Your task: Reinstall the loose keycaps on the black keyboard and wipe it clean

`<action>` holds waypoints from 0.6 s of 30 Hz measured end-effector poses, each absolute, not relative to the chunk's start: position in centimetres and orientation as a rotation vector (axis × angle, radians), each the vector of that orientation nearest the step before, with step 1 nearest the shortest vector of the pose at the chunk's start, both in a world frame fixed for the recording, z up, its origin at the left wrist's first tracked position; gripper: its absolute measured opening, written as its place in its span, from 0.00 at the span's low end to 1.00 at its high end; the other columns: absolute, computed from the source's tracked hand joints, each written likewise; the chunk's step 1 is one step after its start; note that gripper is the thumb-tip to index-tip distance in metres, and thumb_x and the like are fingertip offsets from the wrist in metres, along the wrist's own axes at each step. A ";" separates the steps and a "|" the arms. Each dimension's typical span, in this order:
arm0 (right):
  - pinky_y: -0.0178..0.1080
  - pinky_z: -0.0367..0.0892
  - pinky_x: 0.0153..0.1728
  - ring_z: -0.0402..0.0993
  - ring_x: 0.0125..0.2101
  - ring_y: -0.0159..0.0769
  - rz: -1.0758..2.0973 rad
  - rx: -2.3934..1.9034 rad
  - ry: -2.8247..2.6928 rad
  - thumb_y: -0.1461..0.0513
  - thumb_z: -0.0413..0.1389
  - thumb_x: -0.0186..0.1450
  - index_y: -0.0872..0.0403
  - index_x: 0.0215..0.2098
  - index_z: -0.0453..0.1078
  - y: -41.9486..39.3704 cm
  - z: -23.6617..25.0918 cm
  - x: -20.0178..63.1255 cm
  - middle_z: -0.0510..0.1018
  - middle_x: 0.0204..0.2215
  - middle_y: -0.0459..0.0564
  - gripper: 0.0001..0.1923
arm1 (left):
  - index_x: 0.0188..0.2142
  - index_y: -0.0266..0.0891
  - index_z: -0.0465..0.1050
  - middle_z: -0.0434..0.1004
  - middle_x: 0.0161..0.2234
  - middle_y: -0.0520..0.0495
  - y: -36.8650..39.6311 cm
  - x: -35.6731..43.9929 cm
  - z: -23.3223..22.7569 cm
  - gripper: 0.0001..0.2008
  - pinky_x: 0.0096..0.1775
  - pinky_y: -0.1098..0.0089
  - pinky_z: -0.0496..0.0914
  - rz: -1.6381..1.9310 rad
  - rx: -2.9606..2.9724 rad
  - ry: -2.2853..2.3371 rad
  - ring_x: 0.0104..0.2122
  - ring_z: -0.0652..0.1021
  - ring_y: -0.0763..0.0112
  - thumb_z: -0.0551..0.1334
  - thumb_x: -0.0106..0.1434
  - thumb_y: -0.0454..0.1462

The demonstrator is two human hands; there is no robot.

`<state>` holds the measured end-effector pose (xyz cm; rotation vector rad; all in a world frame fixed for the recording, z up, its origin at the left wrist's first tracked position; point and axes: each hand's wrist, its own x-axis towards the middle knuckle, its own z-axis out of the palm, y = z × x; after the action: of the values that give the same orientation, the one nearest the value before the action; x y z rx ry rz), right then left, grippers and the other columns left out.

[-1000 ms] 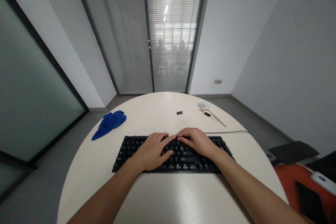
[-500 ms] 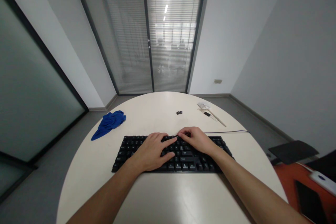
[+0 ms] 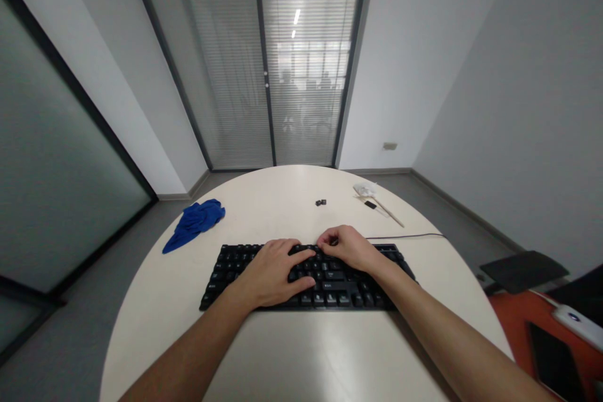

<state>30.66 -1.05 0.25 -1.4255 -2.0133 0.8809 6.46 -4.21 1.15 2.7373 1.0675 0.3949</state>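
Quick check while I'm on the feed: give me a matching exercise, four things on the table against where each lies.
Things:
1. keyboard
2. blue cloth
3. two small black pieces
4. cable

Places:
A. near the table's left edge
B. under both hands
C. running right from the keyboard's far corner
D. beyond the keyboard, mid-table

Pairs: 1-B, 2-A, 3-D, 4-C

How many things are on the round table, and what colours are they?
Black: 4 - the keyboard, its cable, and two tiny black pieces counted as 2.
Blue: 1 - the crumpled cloth.
White or pale: 1 - a small heap of bits with a thin stick, too small to sort.
Total: 6.
The left hand and right hand rest on the keyboard.
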 end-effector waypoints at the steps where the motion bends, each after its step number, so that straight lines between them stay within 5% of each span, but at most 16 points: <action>1: 0.34 0.65 0.33 0.75 0.30 0.35 0.866 -1.425 -2.022 0.62 0.57 0.59 0.56 0.33 0.80 -1.1 0.2 30.6 0.82 0.28 0.47 0.10 | 0.62 0.51 0.66 0.68 0.59 0.43 -4.2 6.5 1.2 0.26 0.58 0.50 0.63 0.390 2.742 1.072 0.57 0.70 0.52 0.58 0.67 0.53; 18: 0.36 0.68 0.39 0.77 0.35 0.37 0.680 -1.519 -2.066 0.58 0.55 0.66 0.55 0.42 0.77 0.0 0.4 31.7 0.83 0.35 0.50 0.13 | 0.66 0.51 0.59 0.65 0.61 0.43 -4.3 6.2 0.9 0.28 0.60 0.50 0.60 0.399 2.749 1.044 0.59 0.67 0.53 0.58 0.69 0.50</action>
<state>31.70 0.04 0.42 -1.5192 -2.0664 0.6798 6.25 -4.26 0.94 2.7487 1.0444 0.3994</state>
